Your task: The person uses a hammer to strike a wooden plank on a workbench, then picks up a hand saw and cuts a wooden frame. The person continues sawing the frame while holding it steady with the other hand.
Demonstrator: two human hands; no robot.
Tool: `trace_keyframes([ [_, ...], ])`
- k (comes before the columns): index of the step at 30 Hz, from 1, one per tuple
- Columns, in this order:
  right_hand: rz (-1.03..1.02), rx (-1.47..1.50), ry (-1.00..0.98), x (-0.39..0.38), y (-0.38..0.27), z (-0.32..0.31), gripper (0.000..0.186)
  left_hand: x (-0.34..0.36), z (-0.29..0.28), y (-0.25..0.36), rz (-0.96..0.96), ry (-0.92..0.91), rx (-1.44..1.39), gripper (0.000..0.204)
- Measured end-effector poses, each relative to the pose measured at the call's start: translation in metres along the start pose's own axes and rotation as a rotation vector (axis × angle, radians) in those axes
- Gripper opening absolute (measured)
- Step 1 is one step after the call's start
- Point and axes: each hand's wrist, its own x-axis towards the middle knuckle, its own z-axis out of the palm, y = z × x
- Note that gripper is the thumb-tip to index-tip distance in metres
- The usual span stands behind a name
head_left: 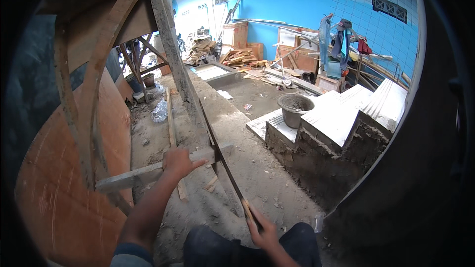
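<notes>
My left hand (180, 163) grips a short, grey-stained wooden crossbar (128, 179) low on a timber frame. My right hand (260, 230) is closed round the wooden handle of a long saw (228, 175), whose dark blade slants up and away from me, beside the crossbar's far end where it meets an upright post (178, 79); whether the teeth touch the wood I cannot tell. A curved plywood sheet (64, 173) leans at my left under the frame.
Tiled steps (326, 118) with rough cement sides rise on my right, holding a bucket (294, 106). A dusty ledge with loose sticks (169, 113) runs ahead. Stacked wood (237, 57), panels and hanging clothes (344, 39) line the blue wall. A dark wall edge curves at far right.
</notes>
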Motion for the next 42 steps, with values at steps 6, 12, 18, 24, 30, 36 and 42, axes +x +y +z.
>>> trace_keyframes([
  [6, 0.118, 0.024, -0.059, -0.079, -0.037, -0.051, 0.040, 0.004, 0.009, -0.003, 0.072, 0.155, 0.000, 0.076],
  [12, -0.044, -0.045, 0.122, -0.040, 0.005, 0.003, 0.043, -0.001, 0.000, 0.002, 0.010, 0.014, -0.005, 0.077],
  [18, 0.103, -0.016, -0.009, -0.090, -0.039, -0.065, 0.040, -0.004, 0.003, 0.005, -0.005, 0.122, 0.008, 0.077],
  [24, 0.044, -0.049, 0.016, 0.013, -0.022, -0.010, 0.043, 0.002, 0.008, 0.001, 0.036, 0.113, 0.016, 0.077],
  [30, -0.038, -0.006, 0.024, 0.029, 0.013, 0.012, 0.042, -0.004, 0.001, 0.005, -0.042, 0.065, -0.026, 0.077],
  [36, 0.119, 0.031, -0.028, -0.081, -0.048, -0.062, 0.041, -0.001, 0.007, 0.004, 0.025, 0.156, 0.050, 0.076],
  [42, -0.031, 0.076, 0.029, 0.056, -0.003, 0.014, 0.042, 0.000, 0.007, 0.000, 0.026, 0.100, -0.011, 0.078],
])
